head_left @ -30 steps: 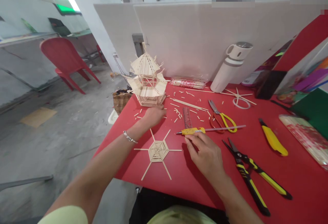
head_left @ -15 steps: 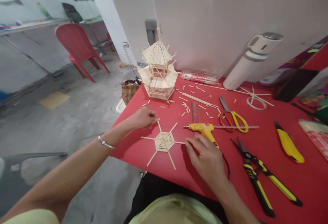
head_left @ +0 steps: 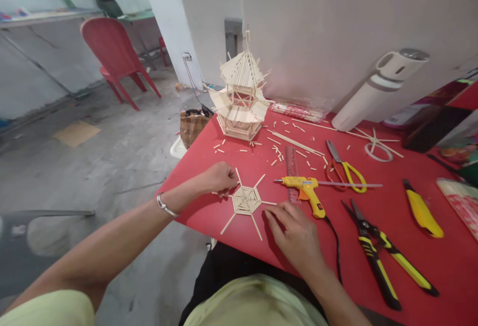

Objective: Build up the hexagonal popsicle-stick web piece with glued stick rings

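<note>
Pale 6-spoked stick web [head_left: 246, 200], flat on red tabletop [head_left: 384, 206]

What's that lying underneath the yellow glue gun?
A see-through ruler runs beneath the glue gun, with parts of it showing on both sides. The stretch directly under is covered.

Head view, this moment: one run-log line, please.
left hand: at left of stick web, grip unclear; right hand: at its right, grip unclear; glue gun: lying unheld; stick pagoda: upright
</note>
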Demonstrator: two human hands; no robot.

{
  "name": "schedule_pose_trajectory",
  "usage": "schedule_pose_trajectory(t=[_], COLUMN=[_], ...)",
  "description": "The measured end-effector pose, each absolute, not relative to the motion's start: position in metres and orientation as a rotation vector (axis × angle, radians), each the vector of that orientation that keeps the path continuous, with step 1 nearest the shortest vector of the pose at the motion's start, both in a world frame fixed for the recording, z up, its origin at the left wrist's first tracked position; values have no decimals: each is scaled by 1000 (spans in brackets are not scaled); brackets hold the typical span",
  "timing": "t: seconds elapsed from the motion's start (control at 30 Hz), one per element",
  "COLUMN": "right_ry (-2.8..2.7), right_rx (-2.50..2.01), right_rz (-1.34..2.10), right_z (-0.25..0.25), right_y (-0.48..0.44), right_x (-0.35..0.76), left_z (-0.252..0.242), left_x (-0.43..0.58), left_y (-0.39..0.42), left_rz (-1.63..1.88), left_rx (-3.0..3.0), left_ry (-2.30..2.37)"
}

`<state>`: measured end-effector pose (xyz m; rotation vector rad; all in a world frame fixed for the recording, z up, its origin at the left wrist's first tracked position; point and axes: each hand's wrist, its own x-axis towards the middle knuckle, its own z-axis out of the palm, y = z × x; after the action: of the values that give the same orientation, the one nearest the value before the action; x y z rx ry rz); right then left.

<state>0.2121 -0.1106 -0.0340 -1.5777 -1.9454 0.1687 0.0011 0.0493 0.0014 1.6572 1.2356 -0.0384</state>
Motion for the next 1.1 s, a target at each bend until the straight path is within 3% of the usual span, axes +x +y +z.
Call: schedule_pose_trajectory(t=[0.47,1.1], right_ry=[-1902,-1860], right_rx=[-1535,-1489], right_rz=[189,223], right_z=[-49,-65], right_y=[-114,-118], right_x=[220,221], left_z=[-10,-7], left_x=[0,3], left_y=[55,52], left_rz=[15,41], left_rx=[1352,1387], left_ry=[1172,1187])
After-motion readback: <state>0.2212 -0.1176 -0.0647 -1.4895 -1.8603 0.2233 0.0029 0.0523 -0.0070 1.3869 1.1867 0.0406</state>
